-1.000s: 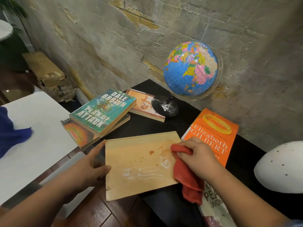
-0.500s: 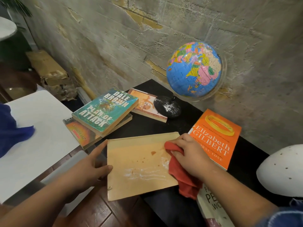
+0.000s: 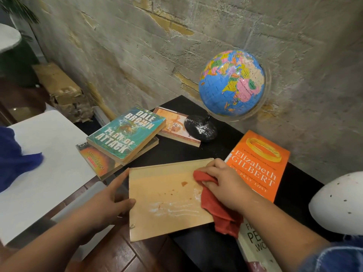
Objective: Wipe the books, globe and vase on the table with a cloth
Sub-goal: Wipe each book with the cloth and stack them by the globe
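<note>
Crumpled red cloth (image 3: 218,214) gripped by right hand (image 3: 227,185) on stained tan book (image 3: 163,193).
Left of the grip, its edge is braced by the flat left hand (image 3: 102,203).

The tan book (image 3: 167,197) is marked with small brown spots and white streaks. The cloth (image 3: 218,213) is coloured red. The globe (image 3: 231,83) is printed with blue seas and with countries in yellow, pink, green and orange; its base (image 3: 200,128) is black, flecked with white. The orange book (image 3: 261,163) is lettered in white and decorated with a gold ring. The teal book (image 3: 127,132) is titled in white. The table (image 3: 176,152) is black. The vase (image 3: 337,205) is white, dotted with dark specks.
</note>
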Demonstrator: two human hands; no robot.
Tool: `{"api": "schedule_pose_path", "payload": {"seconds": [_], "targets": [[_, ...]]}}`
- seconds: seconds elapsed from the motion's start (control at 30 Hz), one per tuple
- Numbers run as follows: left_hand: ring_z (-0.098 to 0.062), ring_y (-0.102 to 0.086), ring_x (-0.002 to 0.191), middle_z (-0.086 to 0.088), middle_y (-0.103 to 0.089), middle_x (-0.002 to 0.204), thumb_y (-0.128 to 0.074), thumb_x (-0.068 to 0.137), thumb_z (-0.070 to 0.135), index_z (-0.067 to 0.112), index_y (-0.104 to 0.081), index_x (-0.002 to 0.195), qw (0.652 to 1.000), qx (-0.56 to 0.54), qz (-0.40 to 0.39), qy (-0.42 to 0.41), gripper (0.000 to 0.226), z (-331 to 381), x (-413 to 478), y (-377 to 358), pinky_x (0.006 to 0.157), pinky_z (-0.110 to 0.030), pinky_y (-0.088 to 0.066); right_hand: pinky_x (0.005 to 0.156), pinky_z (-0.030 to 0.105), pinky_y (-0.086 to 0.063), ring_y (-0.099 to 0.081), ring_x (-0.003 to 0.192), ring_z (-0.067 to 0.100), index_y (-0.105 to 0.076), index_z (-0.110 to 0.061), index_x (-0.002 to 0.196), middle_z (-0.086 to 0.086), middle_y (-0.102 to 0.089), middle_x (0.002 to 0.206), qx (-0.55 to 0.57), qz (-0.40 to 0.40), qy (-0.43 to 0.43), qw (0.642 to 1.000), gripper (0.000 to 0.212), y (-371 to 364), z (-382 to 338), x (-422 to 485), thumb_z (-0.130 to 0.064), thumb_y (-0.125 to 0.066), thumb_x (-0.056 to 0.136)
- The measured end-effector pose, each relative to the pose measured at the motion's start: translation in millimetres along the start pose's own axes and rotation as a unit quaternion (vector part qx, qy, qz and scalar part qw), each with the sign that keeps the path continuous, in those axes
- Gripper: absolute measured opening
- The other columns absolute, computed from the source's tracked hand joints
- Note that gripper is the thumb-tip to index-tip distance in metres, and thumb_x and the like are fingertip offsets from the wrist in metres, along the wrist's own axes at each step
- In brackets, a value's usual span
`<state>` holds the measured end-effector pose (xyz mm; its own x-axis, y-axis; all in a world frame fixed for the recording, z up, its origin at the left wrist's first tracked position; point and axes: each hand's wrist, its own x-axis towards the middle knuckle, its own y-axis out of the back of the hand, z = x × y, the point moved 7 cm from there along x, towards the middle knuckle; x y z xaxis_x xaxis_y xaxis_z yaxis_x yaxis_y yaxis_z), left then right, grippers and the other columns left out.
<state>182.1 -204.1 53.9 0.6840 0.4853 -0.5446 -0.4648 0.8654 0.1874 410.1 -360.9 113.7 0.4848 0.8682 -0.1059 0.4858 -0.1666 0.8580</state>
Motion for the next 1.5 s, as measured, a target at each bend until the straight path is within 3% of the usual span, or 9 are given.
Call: {"api": "schedule_pose_path", "payload": {"seconds": [0.07,0.17,0.3,0.43,0.53,0.7,1.0,1.2,1.5], "targets": [[-0.028,-0.066,0.100,-0.003,-0.066,0.112,-0.064,0.088,0.016,0.056,-0.010,0.142,1.000,-0.003,-0.001,0.000,0.086,0,0,0,0.085,-0.047,-0.056,0.092,0.010,-0.031,-0.049,0.105,0.004,-0.065,-0.034,0.119,-0.014,-0.047,0.109,0.018,-0.016,-0.010,1.000,0.030,5,4,0,-0.023,-0.061,0.092],[-0.028,-0.067,0.099,-0.004,-0.067,0.112,-0.064,0.087,0.015,0.055,-0.010,0.142,1.000,0.000,-0.001,0.001,0.087,-1,1,0,0.085,-0.047,-0.056,0.089,0.012,-0.029,-0.047,0.103,0.006,-0.064,-0.033,0.122,-0.012,-0.045,0.111,-0.006,0.045,-0.045,0.998,0.030,14,12,-2,-0.023,-0.058,0.094],[-0.028,-0.068,0.097,-0.004,-0.067,0.111,-0.066,0.086,0.015,0.053,-0.009,0.143,1.000,0.009,0.001,-0.008,0.089,1,0,0,0.082,-0.046,-0.057,0.096,0.014,-0.035,-0.049,0.104,0.003,-0.064,-0.037,0.120,-0.014,-0.047,0.109,0.014,-0.020,-0.003,1.000,0.032,-2,3,-15,-0.024,-0.063,0.091],[-0.027,-0.068,0.095,-0.007,-0.064,0.115,-0.065,0.087,0.015,0.060,0.000,0.139,0.999,0.032,0.004,-0.011,0.095,7,0,-1,0.085,-0.048,-0.056,0.094,0.014,-0.032,-0.045,0.103,0.005,-0.064,-0.034,0.121,-0.012,-0.045,0.108,0.001,0.063,-0.070,0.996,0.031,11,20,-25,-0.023,-0.060,0.092],[-0.026,-0.069,0.094,-0.008,-0.065,0.112,-0.065,0.087,0.013,0.056,-0.003,0.141,0.999,0.043,0.000,-0.017,0.093,8,2,0,0.084,-0.048,-0.056,0.097,0.020,-0.037,-0.046,0.108,0.001,-0.064,-0.037,0.118,-0.015,-0.045,0.108,0.004,0.018,-0.041,0.999,0.029,-3,11,-38,-0.027,-0.062,0.090],[-0.025,-0.070,0.091,-0.008,-0.066,0.108,-0.065,0.087,0.014,0.057,-0.004,0.141,0.999,0.047,-0.005,-0.015,0.092,8,2,0,0.083,-0.047,-0.056,0.084,0.012,-0.033,-0.045,0.098,0.000,-0.063,-0.036,0.119,-0.015,-0.043,0.107,0.016,0.083,-0.094,0.992,0.028,7,23,-50,-0.027,-0.059,0.092],[-0.022,-0.070,0.090,-0.001,-0.066,0.105,-0.067,0.086,0.017,0.053,-0.001,0.143,0.997,0.074,-0.007,-0.007,0.094,13,-2,0,0.083,-0.045,-0.057,0.079,0.013,-0.031,-0.043,0.092,0.001,-0.058,-0.035,0.122,-0.016,-0.037,0.109,-0.011,0.096,-0.109,0.989,0.029,-2,13,-58,-0.030,-0.057,0.093],[-0.021,-0.069,0.092,-0.002,-0.065,0.107,-0.067,0.086,0.019,0.056,-0.003,0.142,0.996,0.084,0.015,0.015,0.093,13,-6,3,0.086,-0.049,-0.055,0.083,0.020,-0.041,-0.052,0.100,0.010,-0.051,-0.035,0.128,-0.011,-0.035,0.114,-0.015,0.085,-0.117,0.989,0.033,-4,11,-61,-0.032,-0.054,0.095],[-0.021,-0.060,0.106,0.003,-0.055,0.121,-0.065,0.086,0.033,0.051,-0.003,0.145,0.976,0.204,0.074,-0.003,0.088,14,-9,8,0.090,-0.045,-0.054,0.078,0.024,-0.039,-0.055,0.103,0.018,-0.050,-0.032,0.129,-0.006,-0.037,0.121,-0.019,0.104,-0.148,0.983,0.033,-4,5,-66,-0.031,-0.052,0.095]]}}
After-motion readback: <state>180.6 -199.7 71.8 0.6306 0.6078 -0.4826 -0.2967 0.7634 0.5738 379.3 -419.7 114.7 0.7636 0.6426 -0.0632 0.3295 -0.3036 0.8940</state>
